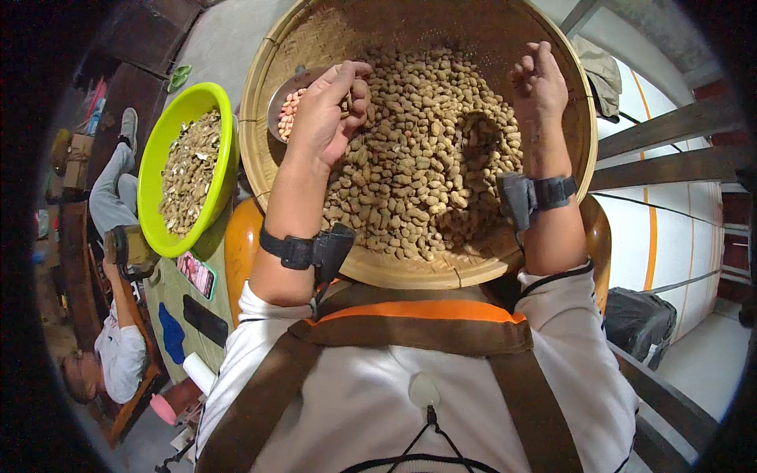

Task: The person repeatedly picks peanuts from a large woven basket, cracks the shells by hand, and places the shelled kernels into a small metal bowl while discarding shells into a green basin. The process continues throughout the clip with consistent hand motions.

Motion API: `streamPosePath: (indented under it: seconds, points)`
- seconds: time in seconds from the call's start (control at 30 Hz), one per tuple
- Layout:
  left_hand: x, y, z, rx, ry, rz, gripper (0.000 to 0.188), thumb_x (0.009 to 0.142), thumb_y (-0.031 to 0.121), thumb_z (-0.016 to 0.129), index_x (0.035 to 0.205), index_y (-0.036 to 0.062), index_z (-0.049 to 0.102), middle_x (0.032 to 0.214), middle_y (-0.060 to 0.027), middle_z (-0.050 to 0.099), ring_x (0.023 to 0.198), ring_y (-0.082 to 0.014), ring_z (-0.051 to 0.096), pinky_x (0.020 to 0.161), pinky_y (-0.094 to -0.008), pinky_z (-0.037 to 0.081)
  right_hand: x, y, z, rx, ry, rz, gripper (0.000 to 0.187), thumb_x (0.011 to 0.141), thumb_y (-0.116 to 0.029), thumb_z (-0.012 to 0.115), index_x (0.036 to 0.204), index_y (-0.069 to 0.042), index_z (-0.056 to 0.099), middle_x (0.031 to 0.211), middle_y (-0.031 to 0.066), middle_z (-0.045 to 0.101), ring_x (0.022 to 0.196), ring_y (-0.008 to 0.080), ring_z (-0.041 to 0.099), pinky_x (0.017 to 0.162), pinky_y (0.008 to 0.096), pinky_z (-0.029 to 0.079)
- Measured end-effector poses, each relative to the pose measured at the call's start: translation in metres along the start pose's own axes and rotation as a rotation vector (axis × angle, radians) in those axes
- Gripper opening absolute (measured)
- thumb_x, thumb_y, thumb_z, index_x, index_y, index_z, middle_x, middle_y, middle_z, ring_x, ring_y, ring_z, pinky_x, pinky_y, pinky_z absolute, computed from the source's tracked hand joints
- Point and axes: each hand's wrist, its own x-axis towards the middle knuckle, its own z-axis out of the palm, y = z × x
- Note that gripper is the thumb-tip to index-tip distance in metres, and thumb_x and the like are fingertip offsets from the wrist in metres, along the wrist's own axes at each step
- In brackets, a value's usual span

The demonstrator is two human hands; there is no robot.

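A wide round woven bamboo tray lies in front of me, holding a big heap of unshelled peanuts. My left hand is raised above the tray's left part, its fingers curled in beside the thumb. What it holds, if anything, is hidden. Partly behind that hand is a metal bowl with shelled pink peanuts. Over the heap's right edge hovers my right hand, fingers bent inward; I cannot make out anything in them. Both wrists wear black strapped devices.
A lime-green basin of empty peanut shells stands left of the tray. Below it, a lit phone, a dark phone and a blue cloth lie on a table. Another person sits at far left. Wooden rails run along the right.
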Motion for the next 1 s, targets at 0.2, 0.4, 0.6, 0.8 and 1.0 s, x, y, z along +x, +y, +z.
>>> streamPosePath:
  seconds: [0.2, 0.4, 0.6, 0.8, 1.0]
  points:
    - [-0.006, -0.012, 0.013, 1.052, 0.001, 0.473, 0.022, 0.091, 0.023, 0.059, 0.094, 0.0053, 0.071, 0.076, -0.0085, 0.068, 0.070, -0.0199, 0.065, 0.062, -0.0321, 0.049, 0.022, 0.004, -0.024, 0.133, 0.087, 0.105, 0.032, 0.098, -0.032, 0.054, 0.101, 0.000, 0.059, 0.067, 0.0013, 0.051, 0.062, 0.0144, 0.048, 0.057, 0.0292, 0.042]
    - [-0.016, -0.037, 0.028, 1.613, -0.082, 0.325, 0.016, 0.083, 0.022, 0.066, 0.087, 0.0101, 0.074, 0.083, -0.0156, 0.069, 0.081, -0.0338, 0.066, 0.072, -0.0438, 0.053, 0.016, 0.007, -0.019, 0.062, 0.003, 0.133, 0.034, 0.098, -0.035, 0.053, 0.101, -0.002, 0.059, 0.067, 0.0001, 0.052, 0.061, 0.0145, 0.048, 0.055, 0.0282, 0.040]
    - [-0.003, -0.048, 0.032, 1.775, -0.045, 0.297, 0.015, 0.080, 0.018, 0.068, 0.089, 0.0075, 0.073, 0.083, -0.0164, 0.069, 0.079, -0.0342, 0.067, 0.068, -0.0442, 0.053, 0.010, 0.004, -0.015, 0.066, -0.033, 0.158, 0.030, 0.097, -0.036, 0.054, 0.104, -0.007, 0.057, 0.069, -0.0016, 0.048, 0.064, 0.0143, 0.046, 0.058, 0.0279, 0.040]
    - [0.007, -0.062, 0.030, 1.838, -0.097, 0.409, 0.009, 0.079, 0.012, 0.065, 0.082, 0.0039, 0.068, 0.080, -0.0171, 0.067, 0.079, -0.0351, 0.067, 0.061, -0.0442, 0.054, 0.009, 0.004, -0.012, 0.058, -0.030, 0.160, 0.030, 0.097, -0.036, 0.054, 0.102, -0.007, 0.058, 0.069, -0.0014, 0.049, 0.064, 0.0141, 0.047, 0.057, 0.0269, 0.040]
    - [0.014, -0.062, 0.032, 1.872, -0.158, 0.320, 0.020, 0.076, 0.021, 0.072, 0.095, 0.0163, 0.074, 0.096, -0.0118, 0.069, 0.091, -0.0316, 0.066, 0.075, -0.0445, 0.053, 0.008, 0.005, -0.011, 0.063, -0.017, 0.169, 0.030, 0.097, -0.036, 0.055, 0.100, -0.006, 0.059, 0.068, -0.0015, 0.050, 0.063, 0.0136, 0.047, 0.057, 0.0266, 0.039]
